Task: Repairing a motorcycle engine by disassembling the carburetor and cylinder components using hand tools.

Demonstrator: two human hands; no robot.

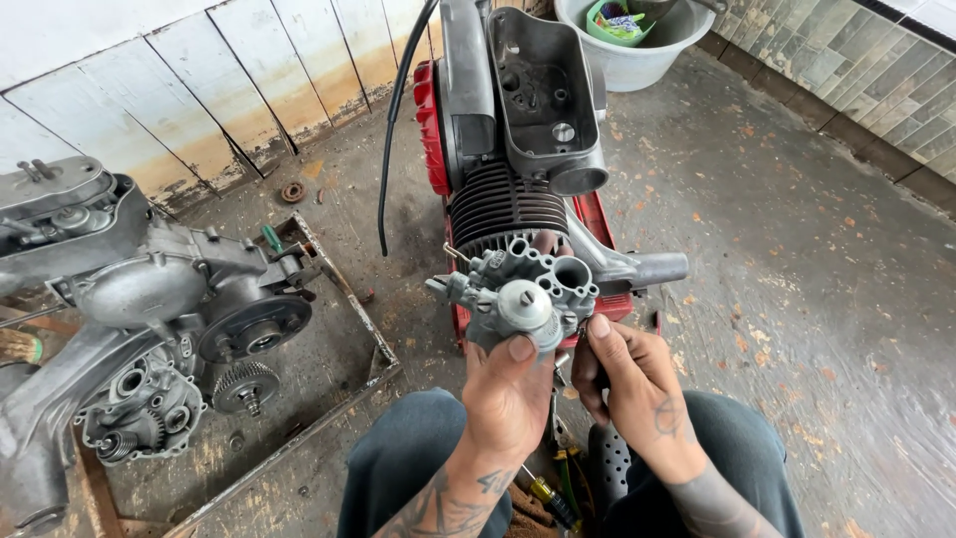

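Knees up over the concrete floor [797, 299], my left hand [508, 394] and right hand [637, 384] grip a stiff, weighty-looking metal carburettor [518, 294] by its body before the engine [508, 149].

The person's left hand [508, 394] grips a grey cast-metal carburettor [518, 294] from below, thumb on its round cap; the right hand [632, 384] touches it at four o'clock; a finned grey engine [503, 204] lies at twelve o'clock; a dismantled grey engine case [149, 329] sits at nine o'clock in a rusty metal tray [349, 299].
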